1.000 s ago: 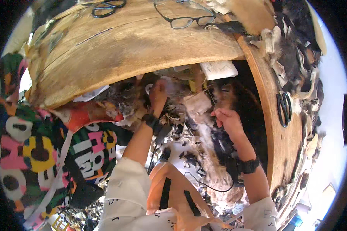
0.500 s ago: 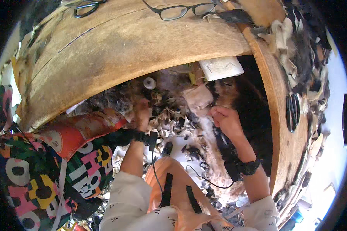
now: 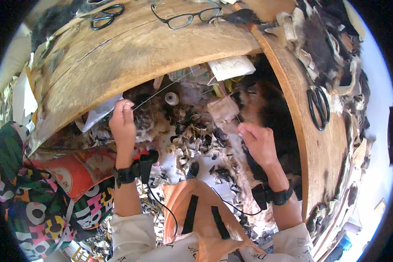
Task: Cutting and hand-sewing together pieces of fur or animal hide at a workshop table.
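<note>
My left hand (image 3: 123,121) is closed in a pinch below the wooden board's edge. A pale thread (image 3: 163,90) stretches from its fingers up to the right, toward a white pad (image 3: 231,68) under the board. My right hand (image 3: 258,142) is also closed, thumb and forefinger pinching a thin strand beside a tan square piece (image 3: 223,108). That strand runs upward past the piece; whether a needle is in the fingers is too small to tell. A white spool (image 3: 171,98) lies between my hands, touched by neither.
Glasses (image 3: 185,18) and black-handled scissors (image 3: 107,17) lie on the wooden board (image 3: 161,52). More scissors (image 3: 318,108) rest on its right arm. Fur scraps (image 3: 196,131) fill the space below. A person in patterned clothing (image 3: 35,214) is at left, beside a red bag (image 3: 81,174).
My left hand has moved left and up, and a taut thread now trails from it. My right hand keeps its pinch near the tan piece. The view has shifted slightly.
</note>
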`<state>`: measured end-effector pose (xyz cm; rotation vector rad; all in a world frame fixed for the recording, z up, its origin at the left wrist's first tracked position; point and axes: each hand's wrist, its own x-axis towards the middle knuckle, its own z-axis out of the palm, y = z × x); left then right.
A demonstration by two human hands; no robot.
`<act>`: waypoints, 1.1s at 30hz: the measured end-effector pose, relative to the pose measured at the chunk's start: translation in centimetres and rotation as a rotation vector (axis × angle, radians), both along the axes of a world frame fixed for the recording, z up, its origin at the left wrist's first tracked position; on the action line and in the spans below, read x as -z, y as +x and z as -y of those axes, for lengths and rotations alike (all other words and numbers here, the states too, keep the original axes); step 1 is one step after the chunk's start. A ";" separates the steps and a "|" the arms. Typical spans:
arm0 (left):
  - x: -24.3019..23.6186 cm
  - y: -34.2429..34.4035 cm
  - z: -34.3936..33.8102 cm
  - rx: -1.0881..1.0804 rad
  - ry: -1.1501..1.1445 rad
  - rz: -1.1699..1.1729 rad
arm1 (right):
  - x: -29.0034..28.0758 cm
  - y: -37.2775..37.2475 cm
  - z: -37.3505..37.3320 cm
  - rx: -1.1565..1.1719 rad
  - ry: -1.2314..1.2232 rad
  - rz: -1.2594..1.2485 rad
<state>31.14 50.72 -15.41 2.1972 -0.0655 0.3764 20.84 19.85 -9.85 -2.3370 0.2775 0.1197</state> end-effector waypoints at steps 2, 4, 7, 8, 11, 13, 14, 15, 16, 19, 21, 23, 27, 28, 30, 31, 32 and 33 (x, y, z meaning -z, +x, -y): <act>0.1 0.3 0.6 -0.054 0.087 0.060 | -0.5 0.1 0.2 -0.049 -0.127 0.027; 0.6 0.8 0.9 -0.147 0.212 0.075 | 0.4 0.6 0.5 -0.089 -0.111 0.134; 1.1 0.8 0.1 -0.065 0.018 0.244 | 0.5 0.2 -0.2 -0.107 -0.138 0.063; 1.2 0.5 -0.6 -0.076 0.017 0.246 | 0.6 0.1 -0.7 -0.118 -0.139 0.065; -0.4 -1.2 -0.2 0.206 -0.263 -0.078 | 1.6 -0.2 -0.4 -0.076 -0.171 -0.007; -3.5 -3.0 0.1 0.336 -0.398 -0.696 | 2.0 0.0 -0.7 -0.096 -0.117 -0.034; -3.4 -3.8 0.3 0.327 -0.401 -0.693 | 2.4 0.1 -0.9 -0.106 -0.117 -0.032; -2.8 -4.4 0.6 0.350 -0.358 -0.635 | 3.1 0.4 -0.7 -0.104 -0.153 -0.035; -1.8 -4.9 0.9 0.376 -0.316 -0.585 | 4.0 0.6 -0.6 -0.098 -0.190 -0.044; -0.2 -5.7 1.2 0.389 -0.295 -0.500 | 5.8 1.2 -0.6 0.055 -0.161 -0.152; 0.7 -5.9 2.0 0.437 -0.229 -0.365 | 8.4 1.3 1.3 0.071 -0.221 -0.099; -0.6 -6.1 4.0 0.451 -0.260 -0.566 | 10.6 1.2 3.5 0.106 -0.298 -0.046; 0.7 -5.3 3.9 0.443 -0.050 -0.395 | 11.2 1.5 -0.3 0.053 -0.285 -0.101; 1.2 -4.7 4.2 0.450 -0.059 -0.395 | 11.3 0.7 -0.7 0.001 -0.269 -0.111; 2.8 -3.3 4.4 0.538 0.163 -0.455 | 11.1 -1.0 -1.4 -0.047 -0.254 -0.127; 3.6 -3.0 3.9 0.530 0.177 -0.463 | 10.4 -1.7 -2.6 -0.135 -0.251 -0.084; 4.6 -2.9 3.4 0.504 0.116 -0.433 | 9.6 -2.2 -3.6 -0.222 -0.247 -0.038; 4.5 -2.6 3.8 0.495 0.040 -0.396 | 8.9 -2.8 -3.7 -0.214 -0.248 -0.041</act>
